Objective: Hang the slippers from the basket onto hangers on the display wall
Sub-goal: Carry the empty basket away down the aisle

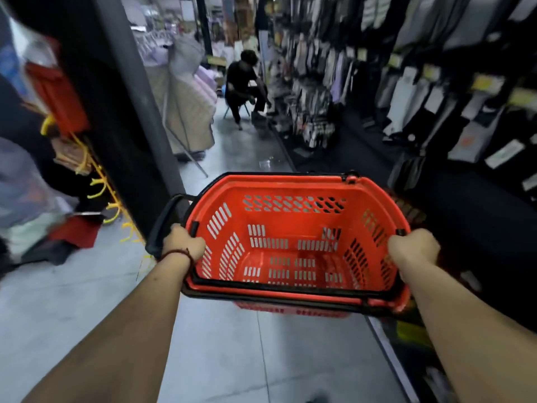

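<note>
You hold the red basket [293,181] out in front of you over the grey floor [232,359]. Your left hand [183,242] curls tight round its 9 o'clock rim, beside the folded black handle [165,219]. Your right hand [412,248] is wrapped just as firmly round the 3 o'clock rim. The slotted bottom of the basket shows from wall to wall.

The open lane of floor runs towards 12 o'clock and narrows. A dark pillar [116,97] edges it at 10 o'clock, close to the basket's left corner. A row of yellow hooks [98,181] sticks out beyond the pillar at 9 o'clock. The display wall [436,82], packed with hanging goods, runs from 1 to 3 o'clock, and its dark base lies just beside the basket's right side. At 12 o'clock a seated person [244,85] bends towards that wall, and a rack of quilted cloth [189,106] stands at 11 o'clock, so little floor is left between them.

The goods on the wall and the heap at 9 o'clock are smeared with blur, and you cannot tell what they are. Your fingertips are hidden under the rim. A second red edge shows below the near rim, but I cannot tell whether it is another basket nested underneath. The frame cuts off both your forearms at the bottom.
</note>
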A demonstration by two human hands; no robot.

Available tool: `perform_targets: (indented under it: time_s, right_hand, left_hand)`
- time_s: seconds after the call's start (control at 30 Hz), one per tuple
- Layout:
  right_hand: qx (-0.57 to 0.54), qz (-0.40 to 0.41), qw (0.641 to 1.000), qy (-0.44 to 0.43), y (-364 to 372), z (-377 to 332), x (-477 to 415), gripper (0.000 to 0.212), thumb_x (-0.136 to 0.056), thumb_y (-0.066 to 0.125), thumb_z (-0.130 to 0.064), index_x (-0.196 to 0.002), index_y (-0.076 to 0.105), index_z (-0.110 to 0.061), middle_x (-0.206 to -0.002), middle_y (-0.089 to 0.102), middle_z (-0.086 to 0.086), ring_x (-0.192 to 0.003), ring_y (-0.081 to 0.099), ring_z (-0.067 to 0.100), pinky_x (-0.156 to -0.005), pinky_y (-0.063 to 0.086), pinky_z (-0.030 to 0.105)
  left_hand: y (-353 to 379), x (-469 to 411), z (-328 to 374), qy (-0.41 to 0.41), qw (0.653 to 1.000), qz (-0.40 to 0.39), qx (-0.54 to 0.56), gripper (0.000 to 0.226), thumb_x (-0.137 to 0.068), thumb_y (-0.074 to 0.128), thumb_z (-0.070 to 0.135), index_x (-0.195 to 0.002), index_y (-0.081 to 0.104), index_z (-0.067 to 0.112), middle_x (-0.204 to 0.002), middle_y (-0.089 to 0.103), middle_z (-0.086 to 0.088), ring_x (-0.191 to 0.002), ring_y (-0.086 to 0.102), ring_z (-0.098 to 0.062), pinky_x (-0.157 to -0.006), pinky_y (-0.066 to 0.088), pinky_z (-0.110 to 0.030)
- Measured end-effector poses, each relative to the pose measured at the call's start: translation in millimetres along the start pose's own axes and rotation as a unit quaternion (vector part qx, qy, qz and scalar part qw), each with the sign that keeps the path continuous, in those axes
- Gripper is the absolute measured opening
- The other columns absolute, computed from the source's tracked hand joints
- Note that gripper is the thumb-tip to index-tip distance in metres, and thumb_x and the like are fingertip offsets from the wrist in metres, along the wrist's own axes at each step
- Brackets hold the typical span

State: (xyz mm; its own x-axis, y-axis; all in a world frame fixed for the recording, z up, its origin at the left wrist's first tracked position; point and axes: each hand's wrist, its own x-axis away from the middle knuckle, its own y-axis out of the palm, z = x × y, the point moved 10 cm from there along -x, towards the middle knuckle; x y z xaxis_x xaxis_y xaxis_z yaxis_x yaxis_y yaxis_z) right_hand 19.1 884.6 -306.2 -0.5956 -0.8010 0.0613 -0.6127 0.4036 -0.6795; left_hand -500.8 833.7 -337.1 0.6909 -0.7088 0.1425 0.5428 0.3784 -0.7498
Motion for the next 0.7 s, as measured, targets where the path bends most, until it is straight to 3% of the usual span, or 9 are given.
perform_targets:
  time_s: [0.27, 0.4, 0.53, 0.7]
  right_hand:
    - [-0.019, -0.044, 0.998, -0.040, 107, -170, -156, 0.028, -0.086, 0.059, -0.005, -0.108, 0.063, 0.011, -0.112, 0.065, 0.033, -0.105, 0.064, 0.047, -0.082, 0.051, 0.043]
    - [-0.027, -0.050, 0.997, -0.055, 163, -245, -218, 0.022, -0.087, 0.058, -0.002, -0.103, 0.064, 0.012, -0.105, 0.066, 0.033, -0.099, 0.065, 0.046, -0.072, 0.044, 0.037]
    - [-0.031, -0.058, 0.996, -0.061, 232, -311, -277, 0.017, -0.086, 0.059, 0.001, -0.098, 0.066, 0.011, -0.098, 0.066, 0.032, -0.091, 0.066, 0.045, -0.069, 0.043, 0.035]
    - [-0.030, -0.043, 0.997, -0.059, 316, -405, -354, 0.003, -0.087, 0.059, 0.002, -0.084, 0.060, 0.003, -0.071, 0.051, 0.014, -0.061, 0.048, 0.027, -0.067, 0.042, 0.034]
  left_hand:
    - [6, -160, 112, -0.040, 0.998, 0.049, 0.009, 0.048, -0.084, 0.059, 0.011, -0.129, 0.047, -0.002, -0.126, 0.057, -0.031, -0.117, 0.055, -0.046, -0.098, 0.044, -0.044]
    - [19, -249, 156, -0.040, 0.999, 0.035, 0.002, 0.053, -0.087, 0.056, 0.010, -0.136, 0.040, -0.002, -0.131, 0.054, -0.030, -0.121, 0.053, -0.044, -0.101, 0.042, -0.043]
    - [49, -353, 194, -0.037, 0.999, 0.014, -0.008, 0.046, -0.089, 0.054, 0.010, -0.131, 0.041, -0.004, -0.131, 0.053, -0.029, -0.120, 0.053, -0.043, -0.099, 0.042, -0.042]
    - [79, -503, 253, -0.022, 1.000, 0.000, -0.008, 0.041, -0.086, 0.057, 0.012, -0.122, 0.045, -0.003, -0.118, 0.060, -0.028, -0.107, 0.059, -0.043, -0.093, 0.049, -0.045]
